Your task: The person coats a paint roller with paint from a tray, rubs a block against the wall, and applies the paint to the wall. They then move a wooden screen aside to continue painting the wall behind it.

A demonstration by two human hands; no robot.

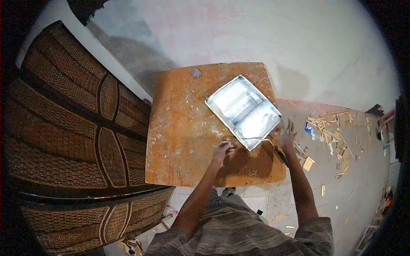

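On the orange-brown tabletop [179, 123] lies a paint tray [223, 120] turned at an angle, with white paint inside. A roller frame with a dark handle [279, 154] rests across the tray's near corner, its wire bent over the rim. My left hand [223, 150] is just left of that corner, fingers curled, and whatever they may hold is too small to name. My right hand [287, 135] is beside the tray's right corner, close to the roller handle, with its fingers spread.
A small flat grey piece [195, 73] lies near the table's far edge. Dark woven panels [64, 128] stand along the left. Wood scraps [331, 132] and a blue-and-white packet [308, 127] litter the floor at right. A pale wall [256, 34] rises behind the table.
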